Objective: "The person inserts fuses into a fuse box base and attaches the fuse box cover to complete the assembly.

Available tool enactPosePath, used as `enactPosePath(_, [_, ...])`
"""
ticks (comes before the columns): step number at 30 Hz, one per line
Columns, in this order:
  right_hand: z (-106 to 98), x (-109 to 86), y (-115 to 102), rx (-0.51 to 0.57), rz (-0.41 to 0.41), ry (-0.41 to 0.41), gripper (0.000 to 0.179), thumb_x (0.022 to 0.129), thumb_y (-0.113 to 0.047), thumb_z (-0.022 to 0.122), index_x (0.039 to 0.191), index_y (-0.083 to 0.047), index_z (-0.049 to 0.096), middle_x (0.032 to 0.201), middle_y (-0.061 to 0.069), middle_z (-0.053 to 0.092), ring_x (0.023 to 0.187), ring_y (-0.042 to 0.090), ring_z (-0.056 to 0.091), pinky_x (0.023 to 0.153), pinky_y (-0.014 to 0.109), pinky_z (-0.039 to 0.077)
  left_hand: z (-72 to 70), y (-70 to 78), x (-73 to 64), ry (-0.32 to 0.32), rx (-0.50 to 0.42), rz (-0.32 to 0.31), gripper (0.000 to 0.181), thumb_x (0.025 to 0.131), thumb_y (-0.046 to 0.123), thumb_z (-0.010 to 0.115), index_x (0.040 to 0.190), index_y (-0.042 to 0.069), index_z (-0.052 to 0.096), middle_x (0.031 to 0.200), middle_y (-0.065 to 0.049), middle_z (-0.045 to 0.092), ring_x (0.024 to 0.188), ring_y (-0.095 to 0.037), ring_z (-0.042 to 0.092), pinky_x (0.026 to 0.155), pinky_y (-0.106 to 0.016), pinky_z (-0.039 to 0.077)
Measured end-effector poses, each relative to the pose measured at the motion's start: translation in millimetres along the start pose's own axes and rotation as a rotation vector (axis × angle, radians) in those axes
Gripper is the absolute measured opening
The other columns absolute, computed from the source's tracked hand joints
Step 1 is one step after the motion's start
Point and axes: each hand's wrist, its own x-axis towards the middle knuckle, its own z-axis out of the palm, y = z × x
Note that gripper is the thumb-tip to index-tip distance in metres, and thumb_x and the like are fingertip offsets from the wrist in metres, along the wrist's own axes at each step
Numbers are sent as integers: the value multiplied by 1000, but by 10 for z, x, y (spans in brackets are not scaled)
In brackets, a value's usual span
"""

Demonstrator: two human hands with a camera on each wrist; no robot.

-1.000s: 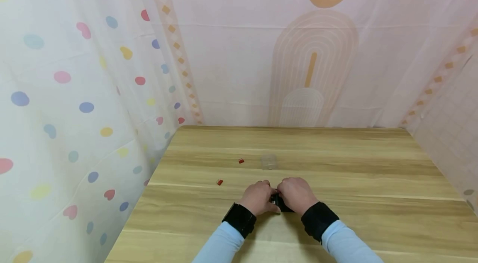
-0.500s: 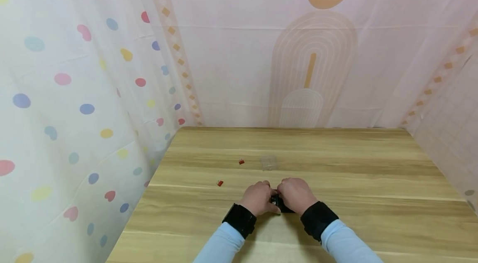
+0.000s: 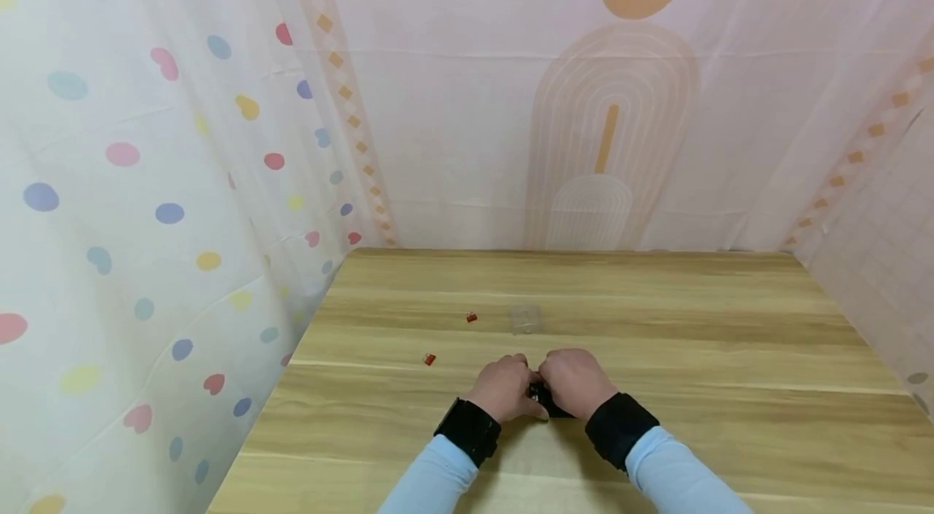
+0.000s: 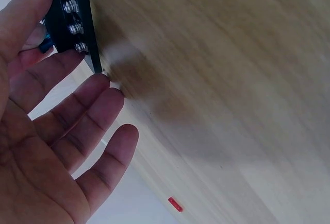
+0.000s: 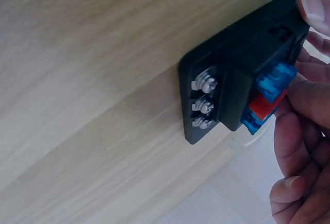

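A black fuse box (image 5: 242, 54) with metal screw terminals (image 5: 206, 83) stands tilted in the right wrist view. In it sit a red blade fuse (image 5: 264, 106) and blue blade fuses (image 5: 277, 80) on either side. My left hand (image 3: 503, 388) grips the box at its left end between thumb and fingers, the other fingers spread loosely below it in the left wrist view. My right hand (image 3: 578, 383), fingers curled, pinches at the red fuse; its fingertips are partly hidden behind the fuses. From above, the hands cover most of the box.
Two loose red blade fuses lie on the wooden table (image 3: 730, 352): the nearer fuse (image 3: 430, 359) left of the hands, the farther fuse (image 3: 471, 318) behind it. A clear plastic cover (image 3: 525, 319) lies beyond the hands. Patterned curtains (image 3: 467, 133) hang behind the table.
My right hand and wrist have shifted very slightly left over the box. My left hand keeps its hold; the loose fuses and clear cover stay put.
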Motion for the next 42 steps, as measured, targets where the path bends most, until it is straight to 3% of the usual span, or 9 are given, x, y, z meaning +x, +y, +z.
enactPosePath(42, [8,6,10,-19,15,4,32,80,-5,77,58,-16,56,57,-6,47,51,9,44,50,27,42,-42,12,5,-36,-21,0,40,71,43,88,102,20,78,80,4,54,71,-10,48,58,-24,41])
